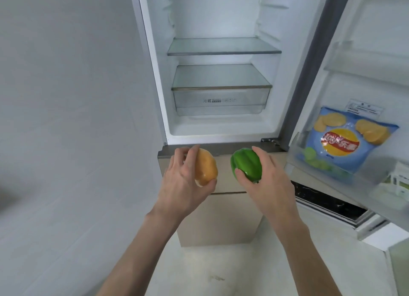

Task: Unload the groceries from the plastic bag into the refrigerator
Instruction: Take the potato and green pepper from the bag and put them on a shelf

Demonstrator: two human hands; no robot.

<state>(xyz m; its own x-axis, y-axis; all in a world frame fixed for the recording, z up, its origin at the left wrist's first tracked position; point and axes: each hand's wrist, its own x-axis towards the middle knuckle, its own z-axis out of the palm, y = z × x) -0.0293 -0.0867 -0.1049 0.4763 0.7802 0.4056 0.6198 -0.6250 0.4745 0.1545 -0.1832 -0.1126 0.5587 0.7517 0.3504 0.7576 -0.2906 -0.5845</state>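
Observation:
My left hand [181, 180] grips a tan potato [205, 167], fingers curled over its top and thumb under it. My right hand [265, 180] holds a green bell pepper [245, 164], thumb on its front. Both are raised in front of the open refrigerator [221, 132], just below its lower edge. Inside, a glass shelf [223, 50] sits above a clear crisper drawer [221, 98]; nothing lies on either. The plastic bag is out of view.
The refrigerator door [365, 52] stands open at the right. Its lower door bin [298, 160] holds a blue bag of potato chips [347, 140]. Closed beige lower drawers [223, 207] are under my hands. A white wall [66, 118] is on the left.

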